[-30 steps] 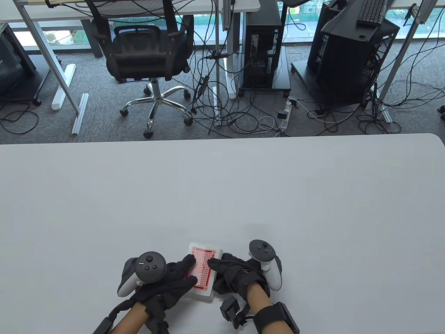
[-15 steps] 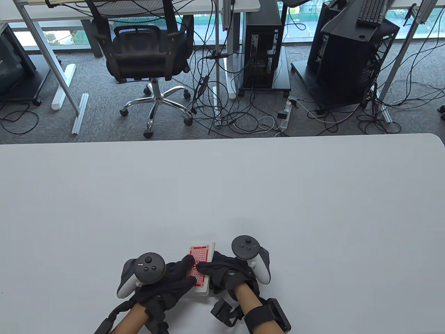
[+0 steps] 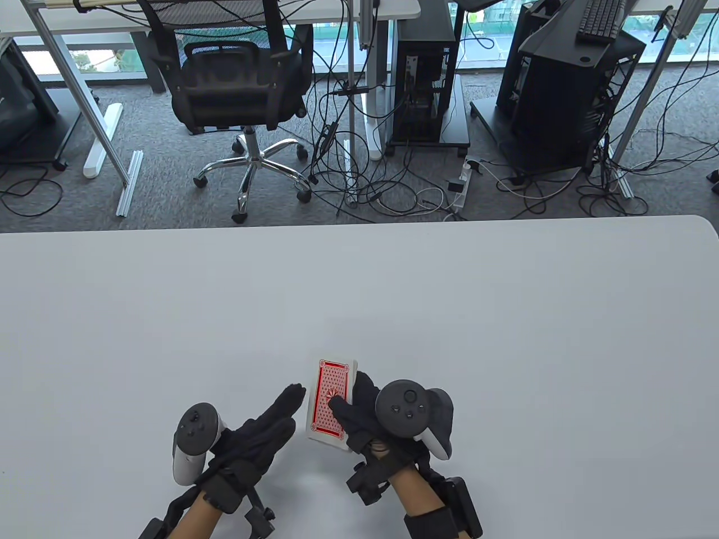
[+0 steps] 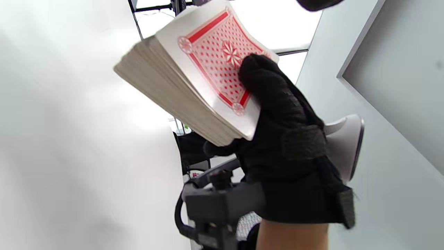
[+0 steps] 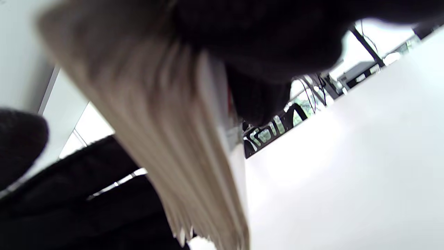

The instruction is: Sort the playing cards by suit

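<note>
A deck of playing cards point(image 3: 331, 403) with a red patterned back sits face down in my right hand point(image 3: 359, 412), lifted off the white table point(image 3: 505, 314) near its front edge. My thumb lies across the top card and my fingers wrap the deck's right side. The left wrist view shows the thick deck point(image 4: 194, 80) held by the right hand point(image 4: 277, 114). The right wrist view shows the deck's blurred edge point(image 5: 166, 121) close up. My left hand point(image 3: 269, 426) is open, fingers stretched out, just left of the deck and apart from it.
Beyond the table's far edge are an office chair point(image 3: 236, 84), computer towers point(image 3: 424, 73) and tangled cables on the carpet. No other cards lie on the table.
My right hand took the deck from both hands and lifted it forward and slightly right. My left hand let go, opened and drew back to the left.
</note>
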### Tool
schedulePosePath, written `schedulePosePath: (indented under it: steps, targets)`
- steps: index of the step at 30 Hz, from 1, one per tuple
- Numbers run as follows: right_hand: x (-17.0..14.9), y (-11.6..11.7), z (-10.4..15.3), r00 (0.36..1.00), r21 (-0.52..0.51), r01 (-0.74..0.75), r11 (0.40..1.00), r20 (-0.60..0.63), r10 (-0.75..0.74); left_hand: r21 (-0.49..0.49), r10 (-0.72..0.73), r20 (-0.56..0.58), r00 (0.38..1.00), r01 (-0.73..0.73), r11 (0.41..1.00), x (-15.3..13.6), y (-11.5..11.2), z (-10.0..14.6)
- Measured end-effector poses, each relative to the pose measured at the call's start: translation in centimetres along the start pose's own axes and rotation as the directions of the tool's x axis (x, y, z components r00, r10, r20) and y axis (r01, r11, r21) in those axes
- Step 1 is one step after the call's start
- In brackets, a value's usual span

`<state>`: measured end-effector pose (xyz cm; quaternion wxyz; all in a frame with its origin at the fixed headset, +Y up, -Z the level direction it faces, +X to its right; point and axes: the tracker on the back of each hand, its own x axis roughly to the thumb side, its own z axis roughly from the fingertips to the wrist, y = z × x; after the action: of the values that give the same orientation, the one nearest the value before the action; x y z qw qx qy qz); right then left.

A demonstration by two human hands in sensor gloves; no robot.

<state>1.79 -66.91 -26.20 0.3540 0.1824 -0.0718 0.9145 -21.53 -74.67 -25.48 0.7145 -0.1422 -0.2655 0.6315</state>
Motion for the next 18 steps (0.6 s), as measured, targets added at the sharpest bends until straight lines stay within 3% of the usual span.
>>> schedulePosePath:
  steps: [3,7,11,14,16,18]
  targets:
    - [2.1,0.8,0.7,0.996,0.016,-0.053,0.998,0.076,0.052,-0.17,0.067,0.024,0.997,-0.062,0.983,-0.2,-1.6,-0.6]
    - [3.8,1.7,1.4,0.973,0.002,-0.174,0.985,0.153,0.171,-0.221,0.181,0.04,0.983,-0.168,0.961,-1.4,-2.2,-0.6]
    - [4.7,2.5,2.0,0.975,-0.001,-0.099,0.995,0.202,0.097,-0.285,0.221,0.07,0.973,-0.193,0.939,-1.5,-2.9,-0.5]
    - [5.3,2.1,2.3,0.976,0.066,-0.025,0.997,0.219,0.01,-0.332,0.268,0.14,0.953,-0.21,0.92,-0.8,-3.0,-0.6]
    - [5.4,1.5,2.4,0.97,0.057,0.089,0.994,0.223,-0.1,-0.319,0.321,0.189,0.928,-0.252,0.914,-0.6,-2.6,-0.6]
    - [5.6,1.2,2.3,0.971,0.065,0.102,0.993,0.212,-0.114,-0.297,0.336,0.198,0.921,-0.271,0.916,-0.6,-2.1,-0.5]
